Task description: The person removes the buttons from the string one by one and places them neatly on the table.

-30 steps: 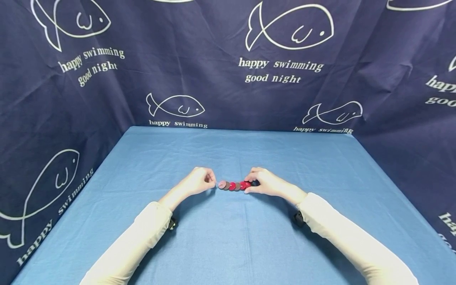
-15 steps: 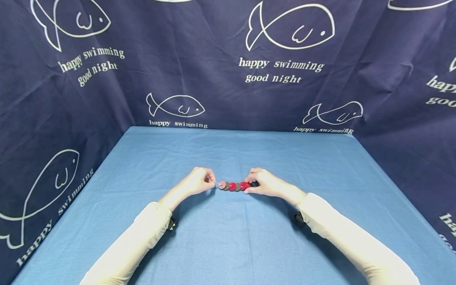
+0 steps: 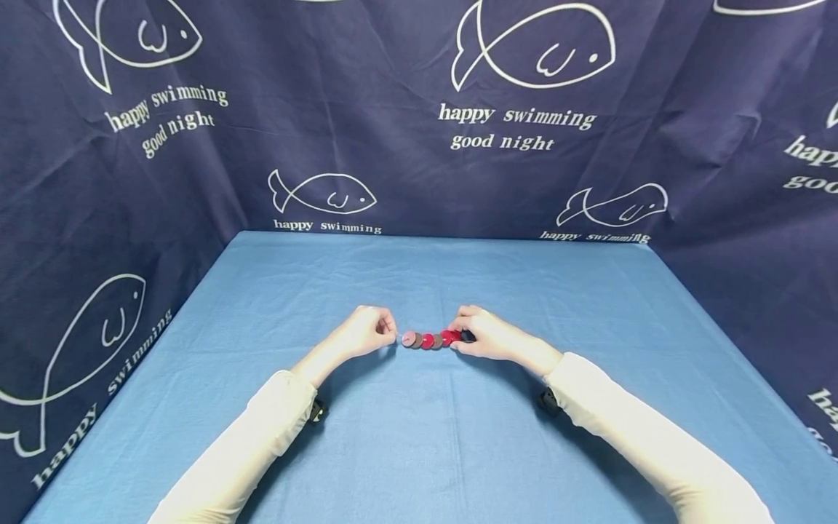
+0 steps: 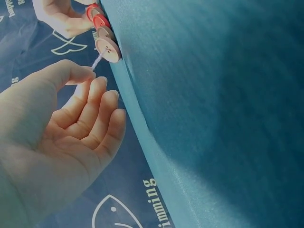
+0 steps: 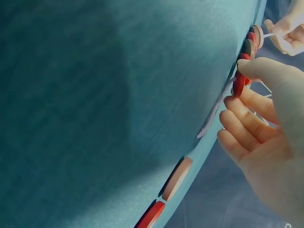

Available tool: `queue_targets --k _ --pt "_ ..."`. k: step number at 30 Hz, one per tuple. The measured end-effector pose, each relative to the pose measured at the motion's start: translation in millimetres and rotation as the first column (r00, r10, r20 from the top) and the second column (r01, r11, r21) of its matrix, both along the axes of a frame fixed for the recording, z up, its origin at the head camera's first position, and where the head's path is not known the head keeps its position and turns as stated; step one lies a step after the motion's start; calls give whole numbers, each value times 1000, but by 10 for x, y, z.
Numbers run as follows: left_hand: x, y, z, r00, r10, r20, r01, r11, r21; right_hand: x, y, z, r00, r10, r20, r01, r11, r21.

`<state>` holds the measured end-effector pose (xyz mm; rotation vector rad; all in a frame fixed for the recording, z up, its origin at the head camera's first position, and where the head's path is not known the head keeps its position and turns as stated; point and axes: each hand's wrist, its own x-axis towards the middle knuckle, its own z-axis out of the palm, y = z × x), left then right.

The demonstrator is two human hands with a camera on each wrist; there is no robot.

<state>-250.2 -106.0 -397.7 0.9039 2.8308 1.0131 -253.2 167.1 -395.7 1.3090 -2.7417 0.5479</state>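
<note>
A row of several large round buttons, red, brown and pink, runs between the two hands on a pale lilac cord. My left hand pinches the cord between thumb and forefinger, just beyond the pink end button; its other fingers curl loosely. At the opposite end, my right hand grips a red button between thumb and fingers, standing on edge in the right wrist view. From that button the loose cord tail trails over the cloth. The right hand hides part of this end in the head view.
A pink button and a red button lie apart on the blue tablecloth, seen in the right wrist view. Dark blue curtains printed with white fish stand behind and beside the table.
My right thumb has moved slightly up and inward, and the red button it holds has shifted a little. My left hand stays almost still on the cord.
</note>
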Motion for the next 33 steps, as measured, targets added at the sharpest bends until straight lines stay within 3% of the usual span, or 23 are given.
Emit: queue_targets --k 33 --pt "-11 15 -28 1000 7 19 -7 1000 -12 4 103 54 999 -18 31 20 999 -46"
